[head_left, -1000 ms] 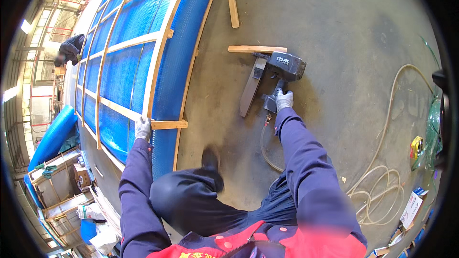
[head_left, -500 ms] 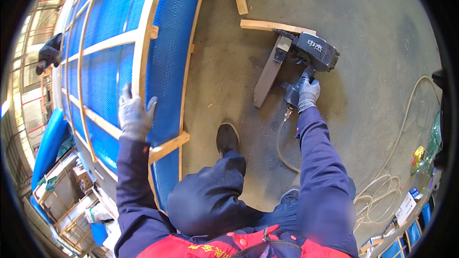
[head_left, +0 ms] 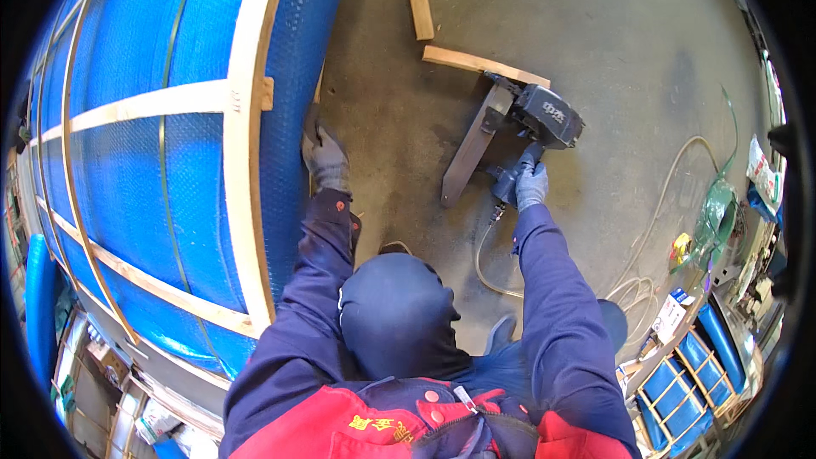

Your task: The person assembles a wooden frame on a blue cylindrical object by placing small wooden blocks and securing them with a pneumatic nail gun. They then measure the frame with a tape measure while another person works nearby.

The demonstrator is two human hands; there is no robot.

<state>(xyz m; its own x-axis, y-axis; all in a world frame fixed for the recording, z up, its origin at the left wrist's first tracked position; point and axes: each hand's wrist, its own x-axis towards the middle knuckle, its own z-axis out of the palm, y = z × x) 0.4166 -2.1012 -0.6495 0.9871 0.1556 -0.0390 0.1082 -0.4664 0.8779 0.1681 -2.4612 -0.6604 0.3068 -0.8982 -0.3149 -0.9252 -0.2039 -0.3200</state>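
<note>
A wooden frame [head_left: 242, 136] over a large blue-wrapped bundle [head_left: 200, 178] walls off the left side. Two loose wood strips lie beyond the black nail gun [head_left: 551, 115], the nearer strip [head_left: 484, 64] right at its head, and an air hose [head_left: 480, 263] trails from its handle toward coils [head_left: 637, 297] at lower right, near green plastic [head_left: 716, 217]. Grey floor [head_left: 629, 42] stretches wide past the tool; the bundle's long edge bounds it. The right hand [head_left: 533, 183] grips the handle. Half a second ago the left hand [head_left: 326, 157] was spread over the frame; now it is low beside the bundle, its grasp impossible to tell.
</note>
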